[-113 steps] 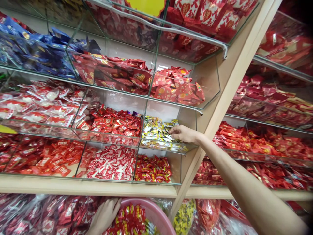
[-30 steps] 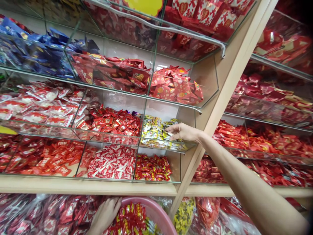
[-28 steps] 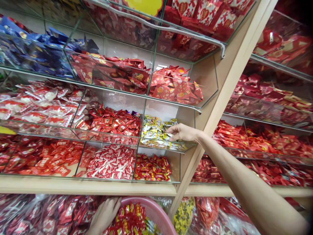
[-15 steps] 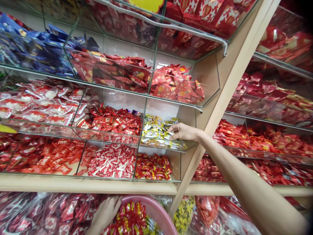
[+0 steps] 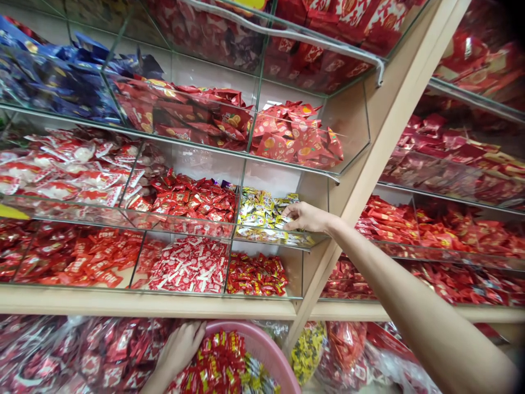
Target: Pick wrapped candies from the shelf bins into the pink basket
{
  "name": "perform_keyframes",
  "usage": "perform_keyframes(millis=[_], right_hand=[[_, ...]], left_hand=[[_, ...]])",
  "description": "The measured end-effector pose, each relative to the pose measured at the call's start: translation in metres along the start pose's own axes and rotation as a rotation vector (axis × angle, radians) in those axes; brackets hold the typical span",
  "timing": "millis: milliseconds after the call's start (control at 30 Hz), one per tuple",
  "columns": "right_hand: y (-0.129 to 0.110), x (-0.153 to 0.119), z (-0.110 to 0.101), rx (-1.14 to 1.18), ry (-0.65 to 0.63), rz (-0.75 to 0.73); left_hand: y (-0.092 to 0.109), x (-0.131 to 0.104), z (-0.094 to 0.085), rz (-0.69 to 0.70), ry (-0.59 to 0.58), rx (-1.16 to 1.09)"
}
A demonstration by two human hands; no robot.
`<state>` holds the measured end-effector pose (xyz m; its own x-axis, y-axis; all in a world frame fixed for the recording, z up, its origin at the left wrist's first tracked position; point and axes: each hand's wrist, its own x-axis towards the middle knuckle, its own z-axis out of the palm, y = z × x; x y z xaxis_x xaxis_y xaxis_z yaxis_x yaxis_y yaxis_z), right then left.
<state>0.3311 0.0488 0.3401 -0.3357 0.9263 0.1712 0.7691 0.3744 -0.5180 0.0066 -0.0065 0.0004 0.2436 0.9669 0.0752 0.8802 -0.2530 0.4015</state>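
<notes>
My right hand (image 5: 301, 216) reaches into a glass compartment of yellow-and-white wrapped candies (image 5: 262, 209), its fingers bent together at the right side of the pile. Whether a candy is between the fingertips is too small to tell. Low in the view, my left hand (image 5: 186, 342) is curled on the left rim of a pink basket (image 5: 283, 364). Inside the basket lie red-and-yellow candies (image 5: 221, 355) beside yellow-and-white ones (image 5: 256, 377). Below the compartment at my right hand, another one holds red-and-yellow candies (image 5: 257, 275).
Glass dividers and front panels edge the shelves. A slanting wooden post (image 5: 369, 180) stands beside my right forearm. A metal rail (image 5: 311, 37) with a bent end runs above. Bags of red candies (image 5: 110, 350) and a yellow bag (image 5: 308, 350) lie under the wooden ledge (image 5: 164, 303).
The view has shifted slightly, so the shelves and basket sit a little higher. My right hand stays at the yellow-and-white candies and my left hand at the basket rim.
</notes>
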Motion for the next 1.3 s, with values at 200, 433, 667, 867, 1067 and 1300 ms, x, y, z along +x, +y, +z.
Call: perform_keyframes(millis=[200, 433, 667, 867, 1067, 1300], right_hand=[[0.001, 0.0, 0.003, -0.072, 0.009, -0.008], [-0.01, -0.011, -0.012, -0.114, 0.071, -0.015], [-0.01, -0.011, -0.007, -0.277, 0.044, 0.001], [-0.012, -0.014, -0.001, -0.352, 0.002, -0.009], [-0.015, -0.02, -0.005, -0.435, 0.091, -0.068], [-0.042, -0.058, -0.019, -0.264, 0.302, -0.091]], left_hand=[[0.003, 0.0, -0.003, -0.012, -0.013, 0.017], [0.008, 0.0, -0.008, -0.019, -0.029, 0.049], [0.008, 0.0, -0.007, -0.001, -0.036, 0.074], [0.006, 0.0, -0.005, 0.005, -0.022, 0.08], [0.012, -0.001, -0.011, -0.006, -0.022, 0.137], [0.014, 0.0, -0.009, -0.027, -0.061, 0.164]])
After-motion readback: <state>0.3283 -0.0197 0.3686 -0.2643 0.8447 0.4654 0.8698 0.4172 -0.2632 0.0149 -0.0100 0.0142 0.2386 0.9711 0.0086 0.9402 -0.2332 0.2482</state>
